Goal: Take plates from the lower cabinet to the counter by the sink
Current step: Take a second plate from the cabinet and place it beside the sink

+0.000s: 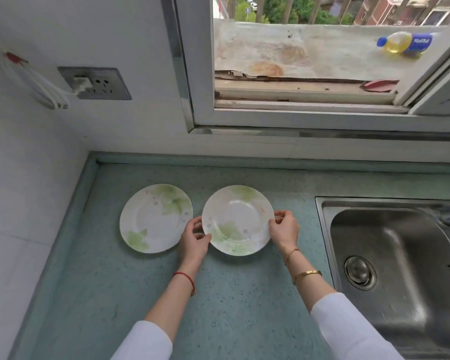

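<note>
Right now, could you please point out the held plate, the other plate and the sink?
held plate [238, 220]: head view, bare centre.
other plate [153, 218]: head view, bare centre.
sink [323, 224]: head view, left rim.

Wall socket [96, 83] on left wall, white plug [81, 83] seated in its left side. Bundled white cable [37, 84] hanging from plug toward upper left, red tie [15, 58] near the top end. White tiled wall [24, 178] below. Window frame [296, 116] white, chrome trim strip [178, 61] on left edge, sash open. Stained concrete ledge [296, 53] outside. Yellow bottle [405, 44], blue cap and label, lying on its side on ledge, right end. Flat red item [378, 85] on sill track, type unclear. Railing bars [289, 9], trees [276, 6], brick building [390, 9] beyond.
</note>
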`<state>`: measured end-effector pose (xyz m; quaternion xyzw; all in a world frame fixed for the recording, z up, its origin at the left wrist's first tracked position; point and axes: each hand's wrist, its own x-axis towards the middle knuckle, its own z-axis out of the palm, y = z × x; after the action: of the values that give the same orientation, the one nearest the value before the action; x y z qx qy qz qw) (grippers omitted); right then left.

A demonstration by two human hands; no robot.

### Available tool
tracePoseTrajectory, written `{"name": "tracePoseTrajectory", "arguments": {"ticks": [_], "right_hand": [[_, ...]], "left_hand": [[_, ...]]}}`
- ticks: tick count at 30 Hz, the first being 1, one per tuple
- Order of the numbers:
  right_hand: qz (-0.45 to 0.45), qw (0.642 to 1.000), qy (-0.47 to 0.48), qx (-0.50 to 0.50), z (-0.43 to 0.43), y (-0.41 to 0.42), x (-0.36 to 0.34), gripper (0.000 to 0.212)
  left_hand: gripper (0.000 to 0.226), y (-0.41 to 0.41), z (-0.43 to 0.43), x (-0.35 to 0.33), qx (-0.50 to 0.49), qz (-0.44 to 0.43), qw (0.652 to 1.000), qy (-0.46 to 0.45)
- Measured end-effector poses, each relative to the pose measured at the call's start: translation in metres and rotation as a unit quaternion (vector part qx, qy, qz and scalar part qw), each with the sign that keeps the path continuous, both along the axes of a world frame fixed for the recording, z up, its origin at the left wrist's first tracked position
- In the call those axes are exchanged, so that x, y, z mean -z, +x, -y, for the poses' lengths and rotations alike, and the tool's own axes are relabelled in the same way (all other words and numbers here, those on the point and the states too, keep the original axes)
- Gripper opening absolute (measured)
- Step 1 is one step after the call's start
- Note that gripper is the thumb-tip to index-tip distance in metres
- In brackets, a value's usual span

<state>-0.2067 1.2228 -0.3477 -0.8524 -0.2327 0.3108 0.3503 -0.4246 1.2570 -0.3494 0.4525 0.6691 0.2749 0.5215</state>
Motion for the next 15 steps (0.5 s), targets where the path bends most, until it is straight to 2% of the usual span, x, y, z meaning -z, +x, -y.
{"name": "tracePoseTrajectory", "arguments": {"ticks": [15], "right_hand": [[0.014, 1.000, -0.008, -0.010, -0.0002, 0.0027, 0.0054, 0.024]], "left_hand": [[0.054, 0.0066, -0.0033, -0.0006, 0.016, -0.030, 0.999, 0.017]]}}
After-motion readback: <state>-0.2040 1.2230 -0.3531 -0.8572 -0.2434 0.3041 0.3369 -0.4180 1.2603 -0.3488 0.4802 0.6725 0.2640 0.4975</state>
